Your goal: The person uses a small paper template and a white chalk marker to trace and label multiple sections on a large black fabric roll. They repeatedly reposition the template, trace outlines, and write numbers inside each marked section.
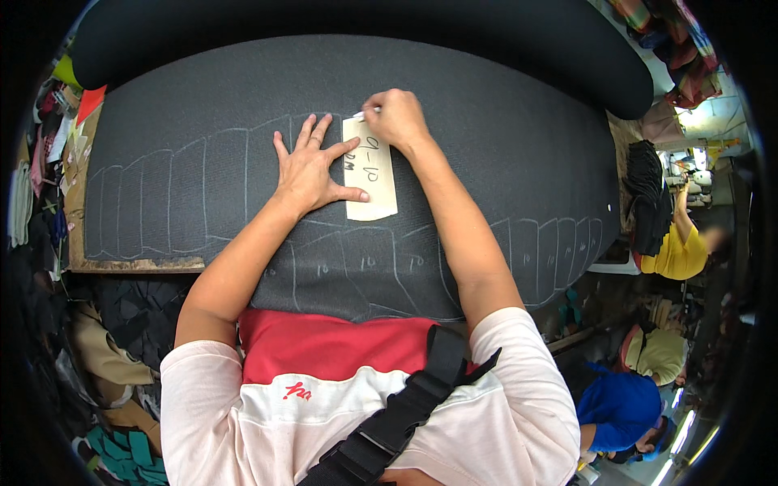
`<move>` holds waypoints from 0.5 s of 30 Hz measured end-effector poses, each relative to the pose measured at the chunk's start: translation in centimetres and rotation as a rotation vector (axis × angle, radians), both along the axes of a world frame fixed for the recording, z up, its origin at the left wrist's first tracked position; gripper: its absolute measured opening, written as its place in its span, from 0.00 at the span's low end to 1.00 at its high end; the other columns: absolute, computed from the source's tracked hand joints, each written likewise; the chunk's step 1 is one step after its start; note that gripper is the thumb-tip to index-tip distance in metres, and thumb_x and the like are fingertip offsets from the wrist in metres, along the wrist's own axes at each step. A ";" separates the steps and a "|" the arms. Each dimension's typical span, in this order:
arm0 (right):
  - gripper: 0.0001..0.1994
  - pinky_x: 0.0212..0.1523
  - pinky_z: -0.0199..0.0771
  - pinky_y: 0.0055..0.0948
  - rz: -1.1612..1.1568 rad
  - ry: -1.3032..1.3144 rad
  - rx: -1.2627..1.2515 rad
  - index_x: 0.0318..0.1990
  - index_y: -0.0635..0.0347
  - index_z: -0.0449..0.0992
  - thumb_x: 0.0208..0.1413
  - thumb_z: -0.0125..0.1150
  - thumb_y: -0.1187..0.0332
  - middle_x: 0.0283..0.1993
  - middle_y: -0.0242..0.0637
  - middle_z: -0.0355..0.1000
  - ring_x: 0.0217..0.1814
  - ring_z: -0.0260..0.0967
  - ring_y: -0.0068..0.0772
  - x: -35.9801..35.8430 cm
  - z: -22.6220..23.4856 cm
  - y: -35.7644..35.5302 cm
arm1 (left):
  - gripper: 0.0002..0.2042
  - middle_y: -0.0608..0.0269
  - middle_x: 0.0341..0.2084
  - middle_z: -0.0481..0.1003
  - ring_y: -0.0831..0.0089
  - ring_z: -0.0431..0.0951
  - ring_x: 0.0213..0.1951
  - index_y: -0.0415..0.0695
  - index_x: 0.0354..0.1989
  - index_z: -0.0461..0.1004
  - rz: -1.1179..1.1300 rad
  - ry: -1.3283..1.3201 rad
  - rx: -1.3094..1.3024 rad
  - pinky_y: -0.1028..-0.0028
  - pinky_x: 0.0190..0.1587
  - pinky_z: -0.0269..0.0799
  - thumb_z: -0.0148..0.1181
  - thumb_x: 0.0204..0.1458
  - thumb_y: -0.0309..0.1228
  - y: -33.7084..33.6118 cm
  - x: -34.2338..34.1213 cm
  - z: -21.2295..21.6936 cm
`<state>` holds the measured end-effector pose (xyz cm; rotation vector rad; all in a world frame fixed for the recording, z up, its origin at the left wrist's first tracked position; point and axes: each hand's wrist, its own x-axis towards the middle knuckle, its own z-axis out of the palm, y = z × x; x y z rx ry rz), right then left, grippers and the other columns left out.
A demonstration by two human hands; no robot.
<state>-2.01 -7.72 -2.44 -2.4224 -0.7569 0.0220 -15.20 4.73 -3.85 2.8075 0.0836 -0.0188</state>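
A pale card pattern piece (379,202) with handwritten marks lies on dark grey fabric (502,162). My left hand (312,168) rests with spread fingers across the fabric and the card's left edge, its thumb and index finger on the card. At the card's top end, my right hand (395,117) is closed in a pinch on a small white piece of chalk (374,108), partly hidden by the fingers. A row of outlined panels in thin pale lines runs left of the card. A second row, with marks inside, lies nearer my body.
A thick dark fabric roll (365,24) spans the far side. Stacked black pieces (644,190) sit at the right end. Fabric scraps (130,316) pile at lower left. At right are a person in yellow (677,253) and another in blue (620,409).
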 end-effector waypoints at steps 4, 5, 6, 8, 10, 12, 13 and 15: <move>0.08 0.38 0.75 0.38 -0.181 -0.064 -0.031 0.31 0.66 0.80 0.46 0.58 0.71 0.28 0.51 0.75 0.29 0.76 0.45 1.0 -0.1 -2.0 | 0.48 0.52 0.64 0.53 0.53 0.44 0.68 0.64 0.53 0.72 0.003 -0.030 -0.012 0.31 0.60 0.32 0.69 0.12 0.67 0.1 0.0 -0.2; 0.08 0.37 0.75 0.38 -0.184 -0.107 0.002 0.30 0.66 0.80 0.46 0.57 0.72 0.28 0.52 0.75 0.29 0.75 0.47 1.0 -0.3 -2.2 | 0.47 0.50 0.64 0.53 0.53 0.44 0.68 0.64 0.53 0.73 -0.001 -0.056 -0.014 0.31 0.59 0.32 0.68 0.13 0.67 0.1 0.0 -0.3; 0.08 0.36 0.75 0.39 -0.180 -0.140 0.025 0.30 0.67 0.80 0.47 0.57 0.72 0.28 0.53 0.75 0.29 0.75 0.48 0.7 -0.6 -2.3 | 0.47 0.49 0.64 0.54 0.52 0.45 0.68 0.63 0.52 0.73 -0.007 -0.063 -0.023 0.30 0.59 0.32 0.68 0.14 0.68 0.1 0.0 -0.4; 0.07 0.34 0.74 0.40 -0.079 -0.211 0.000 0.29 0.67 0.79 0.47 0.56 0.73 0.27 0.55 0.73 0.29 0.74 0.50 -0.5 -0.8 -2.6 | 0.47 0.48 0.64 0.54 0.51 0.45 0.67 0.63 0.53 0.73 -0.013 -0.080 -0.027 0.29 0.58 0.32 0.68 0.13 0.67 0.1 0.1 -0.5; 0.06 0.33 0.74 0.41 0.007 -0.218 -0.053 0.26 0.68 0.78 0.47 0.55 0.75 0.26 0.57 0.72 0.28 0.74 0.52 -2.7 -0.6 -3.2 | 0.48 0.49 0.64 0.53 0.51 0.45 0.67 0.63 0.53 0.72 -0.011 -0.061 -0.019 0.29 0.58 0.32 0.69 0.13 0.66 0.1 0.0 -0.5; 0.06 0.33 0.75 0.41 0.054 -0.179 -0.151 0.22 0.69 0.75 0.46 0.54 0.76 0.23 0.57 0.72 0.28 0.74 0.53 -5.9 0.3 -5.1 | 0.48 0.52 0.65 0.52 0.51 0.44 0.68 0.64 0.54 0.71 -0.009 -0.036 -0.003 0.28 0.58 0.33 0.71 0.13 0.65 0.0 0.2 -0.4; 0.06 0.33 0.75 0.41 0.102 -0.116 -0.183 0.23 0.69 0.76 0.46 0.54 0.76 0.23 0.58 0.71 0.27 0.73 0.53 -7.5 1.0 -6.2 | 0.49 0.51 0.65 0.51 0.50 0.43 0.68 0.62 0.55 0.70 -0.016 -0.017 0.015 0.27 0.57 0.34 0.71 0.13 0.64 -0.1 0.3 -0.3; 0.06 0.33 0.75 0.42 0.173 0.026 -0.256 0.26 0.70 0.76 0.46 0.54 0.76 0.23 0.58 0.71 0.27 0.73 0.53 -10.0 2.4 -8.0 | 0.50 0.51 0.65 0.51 0.51 0.43 0.68 0.57 0.54 0.69 -0.027 0.007 -0.001 0.25 0.56 0.33 0.71 0.13 0.63 -0.2 0.4 0.1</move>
